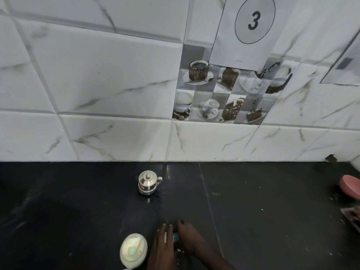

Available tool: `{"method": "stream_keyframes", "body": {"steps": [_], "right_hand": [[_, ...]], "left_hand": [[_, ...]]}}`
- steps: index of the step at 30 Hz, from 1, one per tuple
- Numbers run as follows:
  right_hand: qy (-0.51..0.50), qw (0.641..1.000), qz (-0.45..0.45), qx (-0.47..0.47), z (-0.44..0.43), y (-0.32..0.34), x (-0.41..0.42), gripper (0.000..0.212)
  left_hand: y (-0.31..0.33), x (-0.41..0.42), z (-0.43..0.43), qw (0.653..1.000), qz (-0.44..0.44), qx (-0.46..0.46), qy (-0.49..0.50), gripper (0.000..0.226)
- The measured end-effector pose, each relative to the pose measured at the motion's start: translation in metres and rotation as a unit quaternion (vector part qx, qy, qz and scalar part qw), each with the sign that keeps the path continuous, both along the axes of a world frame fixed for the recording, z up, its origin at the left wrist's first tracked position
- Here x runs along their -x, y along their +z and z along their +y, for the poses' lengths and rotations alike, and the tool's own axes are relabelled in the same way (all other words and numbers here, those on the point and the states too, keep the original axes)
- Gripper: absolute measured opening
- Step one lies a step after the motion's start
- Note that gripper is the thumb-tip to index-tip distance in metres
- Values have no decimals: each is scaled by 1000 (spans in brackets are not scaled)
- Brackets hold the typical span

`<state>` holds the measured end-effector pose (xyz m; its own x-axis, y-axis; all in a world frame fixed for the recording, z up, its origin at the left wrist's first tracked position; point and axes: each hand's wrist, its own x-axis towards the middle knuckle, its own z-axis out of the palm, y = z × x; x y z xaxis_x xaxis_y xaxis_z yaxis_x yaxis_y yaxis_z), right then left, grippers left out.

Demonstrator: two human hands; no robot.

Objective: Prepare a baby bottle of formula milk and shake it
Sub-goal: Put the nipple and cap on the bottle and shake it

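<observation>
At the bottom middle, both my hands close together over a small white and teal thing, which looks like the baby bottle; most of it is hidden. My left hand holds its white side. My right hand curls over the teal part from the right. Just left of my hands, an open round tub of white formula powder stands on the black counter, with a teal scoop lying in it. A small lidded steel pot sits farther back, near the wall.
White marble-look tiles form the wall behind the counter, with a paper sign marked 3. A pink round object and part of a tray show at the right edge. White specks dot the counter.
</observation>
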<state>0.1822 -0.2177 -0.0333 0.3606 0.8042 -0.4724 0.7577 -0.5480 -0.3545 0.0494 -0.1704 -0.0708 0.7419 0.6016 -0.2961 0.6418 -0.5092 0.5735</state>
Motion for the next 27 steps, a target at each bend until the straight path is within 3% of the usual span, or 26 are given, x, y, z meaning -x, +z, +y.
{"method": "stream_keyframes", "body": {"steps": [4, 11, 14, 16, 19, 22, 27], "right_hand": [[-67, 996, 39, -53, -6, 6, 2, 43], [-115, 975, 86, -168, -11, 29, 2, 39], [-90, 973, 88, -192, -12, 39, 5, 51], [-80, 971, 94, -203, -13, 41, 6, 52], [-61, 976, 85, -193, -15, 47, 5, 47], [-29, 979, 66, -189, -16, 54, 2, 43], [39, 985, 25, -167, -15, 65, -1, 38]], "left_hand": [[-9, -2, -2, 999, -33, 10, 10, 56], [-3, 0, -7, 992, -106, 5, 73, 59], [-23, -2, 2, 983, -123, 76, 114, 66], [-37, 1, -1, 978, -125, 73, 150, 71], [2, 20, -11, 979, -155, 9, 134, 64], [20, 25, -14, 979, -142, 74, 129, 67], [41, 29, -16, 973, -179, 67, 129, 76]]}}
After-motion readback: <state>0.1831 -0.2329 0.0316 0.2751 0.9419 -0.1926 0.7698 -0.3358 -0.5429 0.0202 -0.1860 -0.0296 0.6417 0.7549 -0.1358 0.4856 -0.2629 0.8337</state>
